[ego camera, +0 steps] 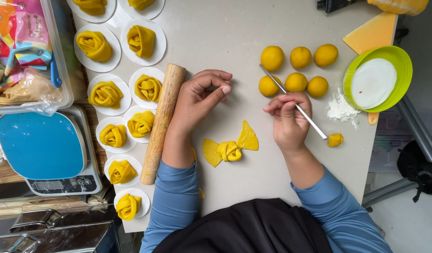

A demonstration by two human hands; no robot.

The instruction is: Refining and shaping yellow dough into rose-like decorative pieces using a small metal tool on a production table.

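A yellow dough piece [230,148], rolled in the middle with flat fan-shaped ends, lies on the grey table [234,33] between my forearms. My left hand [199,99] hovers above it with fingers curled and thumb touching fingertips, holding nothing visible. My right hand [288,118] grips a thin metal stick [295,104] that slants from upper left to lower right. Several yellow dough balls [296,70] sit just beyond my right hand. A small dough scrap [335,139] lies by the stick's lower end.
A wooden rolling pin [162,122] lies left of my left arm. Several white paper discs with yellow dough roses [127,124] fill the left side. A blue-topped scale [42,149] is at far left. A green bowl [398,61] holding white discs and some flour [340,108] are at right.
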